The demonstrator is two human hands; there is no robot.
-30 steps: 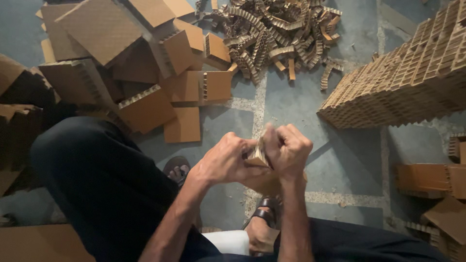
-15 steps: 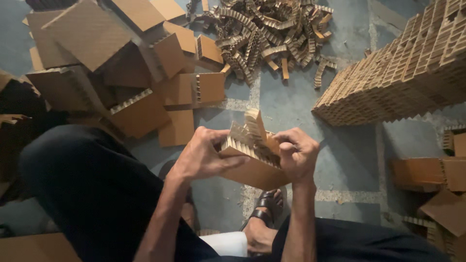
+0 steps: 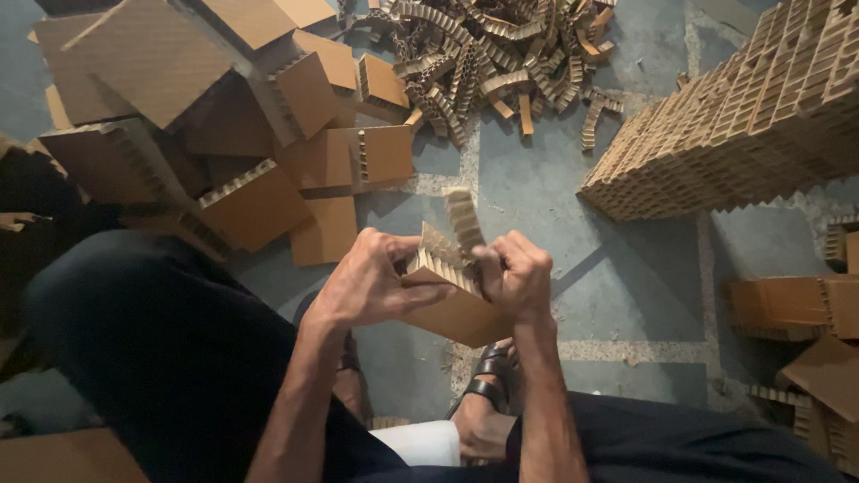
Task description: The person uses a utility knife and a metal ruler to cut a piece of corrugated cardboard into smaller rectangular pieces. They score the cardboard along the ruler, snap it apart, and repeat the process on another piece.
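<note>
Both hands clamp one brown corrugated cardboard block over the knees: left hand steadying, right hand gripping a half-torn notched strip. Beyond: uncut cardboard pieces, pile of torn strips, stacked finished blocks. Judged midway.

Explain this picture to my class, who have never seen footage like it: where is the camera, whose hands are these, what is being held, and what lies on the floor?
The camera sits on a person's head and looks down, so you see that person's own arms, dark trousers and sandalled feet. There is no machine here, only two bare hands. The left hand steadies a flat cardboard piece with a zigzag edge. The right hand grips a narrow notched strip that stands up from that edge. On the grey floor lie more cardboard pieces at the left, a heap of loose strips at the top, and a tall stack of cardboard grids at the right.
</note>
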